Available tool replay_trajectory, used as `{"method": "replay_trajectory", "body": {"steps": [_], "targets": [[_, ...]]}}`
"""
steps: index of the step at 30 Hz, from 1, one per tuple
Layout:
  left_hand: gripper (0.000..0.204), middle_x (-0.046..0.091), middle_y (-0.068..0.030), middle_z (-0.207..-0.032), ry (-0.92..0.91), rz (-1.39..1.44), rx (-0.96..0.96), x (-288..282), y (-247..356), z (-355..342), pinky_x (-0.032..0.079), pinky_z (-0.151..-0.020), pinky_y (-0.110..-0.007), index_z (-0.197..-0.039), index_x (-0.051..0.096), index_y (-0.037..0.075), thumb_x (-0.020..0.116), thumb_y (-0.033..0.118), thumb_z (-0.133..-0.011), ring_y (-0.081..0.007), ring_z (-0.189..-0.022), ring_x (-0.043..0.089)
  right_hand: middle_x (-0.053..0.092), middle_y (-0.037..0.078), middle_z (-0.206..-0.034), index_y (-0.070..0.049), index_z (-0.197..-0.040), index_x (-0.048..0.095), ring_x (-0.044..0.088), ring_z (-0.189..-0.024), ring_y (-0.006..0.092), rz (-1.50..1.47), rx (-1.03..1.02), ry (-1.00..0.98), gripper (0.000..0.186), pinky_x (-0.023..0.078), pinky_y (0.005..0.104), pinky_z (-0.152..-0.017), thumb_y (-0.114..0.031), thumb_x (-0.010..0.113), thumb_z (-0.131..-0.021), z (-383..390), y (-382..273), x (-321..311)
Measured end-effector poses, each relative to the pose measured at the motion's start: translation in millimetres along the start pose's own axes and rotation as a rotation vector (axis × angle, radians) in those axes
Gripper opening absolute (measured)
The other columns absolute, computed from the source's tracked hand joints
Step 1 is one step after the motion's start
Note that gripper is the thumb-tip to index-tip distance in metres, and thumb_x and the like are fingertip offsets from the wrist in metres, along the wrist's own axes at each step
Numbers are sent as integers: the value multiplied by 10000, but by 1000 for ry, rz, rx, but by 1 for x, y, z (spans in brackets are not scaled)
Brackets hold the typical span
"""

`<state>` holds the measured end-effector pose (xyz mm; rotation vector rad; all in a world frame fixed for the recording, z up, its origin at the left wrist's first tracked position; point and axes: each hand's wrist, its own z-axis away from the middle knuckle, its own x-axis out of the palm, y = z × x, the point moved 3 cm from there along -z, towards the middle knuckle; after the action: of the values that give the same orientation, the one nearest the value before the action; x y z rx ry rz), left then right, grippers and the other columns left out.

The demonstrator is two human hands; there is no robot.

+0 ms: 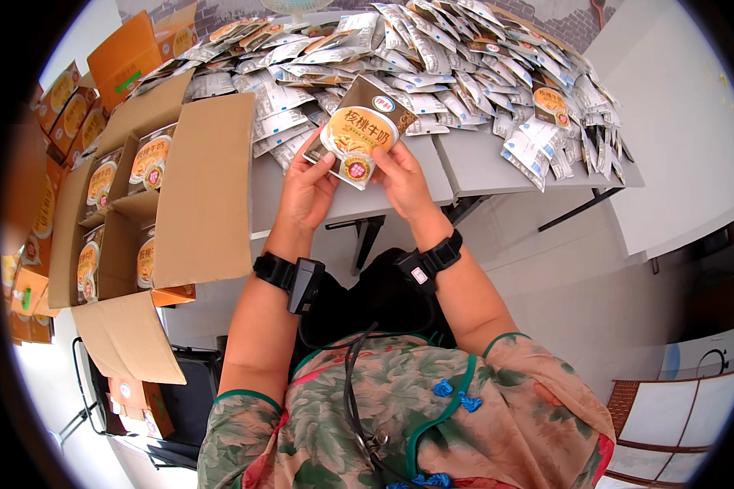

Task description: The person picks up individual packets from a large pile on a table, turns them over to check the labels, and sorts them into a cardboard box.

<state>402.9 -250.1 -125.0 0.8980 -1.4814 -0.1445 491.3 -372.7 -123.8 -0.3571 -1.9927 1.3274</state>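
Observation:
A brown and white food packet (357, 129), printed with a bowl of creamy drink, is held up in front of me at the near edge of the grey table (473, 159). My left hand (308, 189) grips its lower left side, thumb on the front. On the lower right side my right hand (404, 181) has its thumb pressed on the front too. The fingers behind the packet are mostly hidden. Beyond it, a large heap of similar packets (420, 65) covers the table, most with their pale sides up. To my left stands an open cardboard carton (204, 187), divided into compartments with packets upright inside.
Orange printed boxes (124, 61) are stacked behind and left of the carton. A carton flap (130, 336) juts toward me. Below it stands a black frame (192, 391) with an orange box. A white panel (669, 130) rises on the right.

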Motion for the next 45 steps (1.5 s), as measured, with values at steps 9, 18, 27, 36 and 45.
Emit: {"method": "replay_trajectory", "body": {"steps": [9,18,27,36,45], "targets": [[382,567,-96,-1129,-157,12,-116,13,0,8,447,-905,-341,-1209,463,-8,550,169,-881,-178,-1041,552,591,113,-1082,19,-1155,492,583,-971,167,-215,39,-52,328,467,294,-847,-193,513,-904,3,-4,-7],[358,567,-94,-1107,-34,-110,-107,17,-4,26,489,-864,-327,-1187,436,9,555,121,-869,-167,-994,583,579,158,-1107,53,-1175,472,574,-996,205,-279,55,-57,635,447,319,-878,-512,310,-934,-2,-1,-8],[377,578,-106,-1100,-56,-213,-262,86,60,119,475,-857,-283,-1184,429,-23,567,124,-865,-150,-986,586,617,111,-914,53,-1158,480,599,-814,147,-142,25,29,572,492,251,-682,-446,273,-966,4,-6,-2],[367,589,-143,-1075,174,-677,55,82,244,176,485,-852,-292,-1190,423,-49,501,81,-856,-180,-967,602,545,34,-739,44,-1123,520,405,-583,57,-124,18,19,533,305,185,-506,-425,326,-964,1,-6,-16],[341,603,-101,-941,767,-1051,-239,-11,334,173,551,-724,-345,-1108,505,-17,606,45,-788,-175,-834,625,549,34,-748,36,-1119,526,419,-590,55,-134,12,-8,506,315,175,-507,-409,343,-964,-4,-3,-14]]}}
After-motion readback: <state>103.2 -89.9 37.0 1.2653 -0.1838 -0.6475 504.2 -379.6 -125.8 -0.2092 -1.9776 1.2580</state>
